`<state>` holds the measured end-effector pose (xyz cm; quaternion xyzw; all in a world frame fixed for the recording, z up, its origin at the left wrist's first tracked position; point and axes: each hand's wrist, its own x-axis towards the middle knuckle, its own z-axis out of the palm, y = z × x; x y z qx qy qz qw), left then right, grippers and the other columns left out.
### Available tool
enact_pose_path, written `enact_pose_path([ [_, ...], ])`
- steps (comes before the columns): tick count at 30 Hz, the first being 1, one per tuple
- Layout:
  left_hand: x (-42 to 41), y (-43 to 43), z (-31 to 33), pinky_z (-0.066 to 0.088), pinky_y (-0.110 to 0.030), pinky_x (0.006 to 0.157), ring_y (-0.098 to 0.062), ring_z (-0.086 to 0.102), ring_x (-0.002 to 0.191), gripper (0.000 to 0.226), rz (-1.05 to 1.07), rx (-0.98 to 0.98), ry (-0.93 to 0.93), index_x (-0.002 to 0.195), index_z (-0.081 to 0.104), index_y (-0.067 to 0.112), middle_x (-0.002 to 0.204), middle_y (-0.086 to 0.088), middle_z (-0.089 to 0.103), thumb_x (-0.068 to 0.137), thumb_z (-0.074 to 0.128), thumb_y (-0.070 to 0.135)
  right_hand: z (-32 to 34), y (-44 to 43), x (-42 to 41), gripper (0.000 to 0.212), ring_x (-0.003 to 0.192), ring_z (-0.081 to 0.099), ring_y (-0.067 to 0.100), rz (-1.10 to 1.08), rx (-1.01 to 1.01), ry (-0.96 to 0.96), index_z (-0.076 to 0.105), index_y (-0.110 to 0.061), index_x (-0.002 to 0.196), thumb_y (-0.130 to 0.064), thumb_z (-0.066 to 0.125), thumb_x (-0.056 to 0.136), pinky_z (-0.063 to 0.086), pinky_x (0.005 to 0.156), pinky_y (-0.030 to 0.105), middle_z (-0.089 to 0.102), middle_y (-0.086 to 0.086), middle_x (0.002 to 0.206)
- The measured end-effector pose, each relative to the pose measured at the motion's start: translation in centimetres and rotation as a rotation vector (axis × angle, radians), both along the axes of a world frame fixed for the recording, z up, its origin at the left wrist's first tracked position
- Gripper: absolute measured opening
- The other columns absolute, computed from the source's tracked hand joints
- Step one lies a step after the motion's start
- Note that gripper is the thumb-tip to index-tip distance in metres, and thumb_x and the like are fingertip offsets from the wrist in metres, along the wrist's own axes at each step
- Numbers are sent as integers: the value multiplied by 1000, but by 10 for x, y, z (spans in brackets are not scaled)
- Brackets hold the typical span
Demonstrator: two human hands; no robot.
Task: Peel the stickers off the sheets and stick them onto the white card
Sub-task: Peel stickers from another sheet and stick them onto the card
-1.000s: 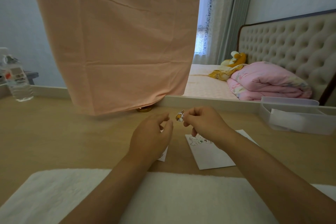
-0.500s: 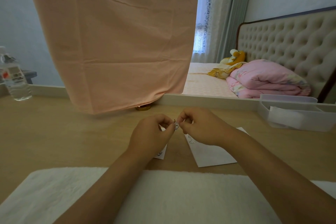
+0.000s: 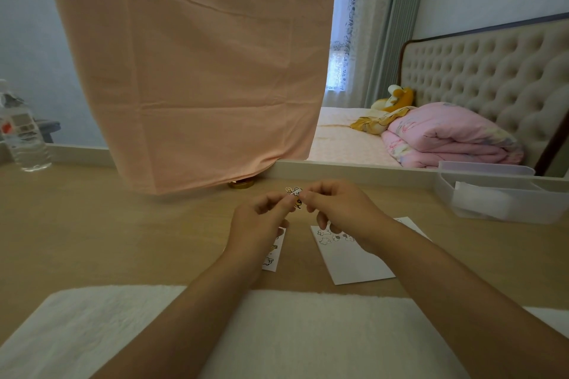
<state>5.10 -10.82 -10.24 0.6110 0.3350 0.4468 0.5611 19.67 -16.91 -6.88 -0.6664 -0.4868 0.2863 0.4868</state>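
Note:
A small cartoon sticker (image 3: 294, 196) is held above the wooden desk between the fingertips of both hands. My left hand (image 3: 258, 226) pinches it from the left with curled fingers. My right hand (image 3: 338, 212) pinches its right edge. Under my left hand lies a sticker sheet (image 3: 272, 255), mostly hidden. The white card (image 3: 357, 261) lies flat under my right wrist, with several stickers along its far edge.
A peach cloth (image 3: 191, 71) hangs over the mirror behind the desk, with a gold lid (image 3: 241, 184) at its foot. A water bottle (image 3: 23, 138) stands far left. A clear plastic box (image 3: 498, 197) sits at the right. A white towel (image 3: 277, 335) covers the near edge.
One second ago only my right hand held the sticker. My left hand came in to meet it, and both hands now hold it slightly higher.

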Motion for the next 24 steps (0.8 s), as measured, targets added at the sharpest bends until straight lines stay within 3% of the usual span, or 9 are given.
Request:
enact_pose_path([
  [6,2,-1,-1,50,-14,62,0,62,66,10,29,62,66,89,78,25,88,15,75,92,69,25,0,-1,2,13,47,50,3,-66,94,-173,74,-21,82,-26,69,93,39,47,19,63,-7,67],
  [9,3,1,-4,46,-20,64,5,61,68,15,104,210,211,82,81,30,88,25,74,89,69,25,-3,0,3,11,57,57,-2,-123,110,-409,76,-30,79,-34,72,88,44,58,22,67,-15,69],
  [11,3,0,-5,44,-24,64,5,59,67,14,146,303,318,90,80,38,89,23,74,90,68,29,-5,1,3,10,65,60,1,-155,92,-491,76,-33,81,-39,72,87,51,64,28,70,-15,76],
  [13,3,-2,-3,45,-25,69,2,59,76,17,172,377,457,103,77,41,98,22,73,93,65,34,-5,0,2,11,68,61,3,-168,83,-501,76,-33,81,-40,71,87,54,67,31,70,-14,77],
  [17,-1,4,-4,47,-30,97,-9,60,114,36,189,513,722,133,62,33,124,18,67,98,54,38,2,-5,10,12,63,60,5,-189,95,-468,74,-29,79,-36,71,89,52,63,30,68,-10,74],
  [21,0,9,-9,38,-25,100,-7,48,122,33,-23,723,794,130,62,37,128,18,60,98,56,37,6,-19,31,15,54,59,11,-36,-58,-333,71,-16,83,-25,67,93,46,49,21,71,4,81],
  [24,11,9,-9,34,-27,106,-7,38,129,35,-191,775,832,132,61,34,134,16,53,97,55,34,-1,-28,48,19,52,59,11,53,-215,-380,69,-8,86,-22,62,97,45,52,19,72,5,84],
])
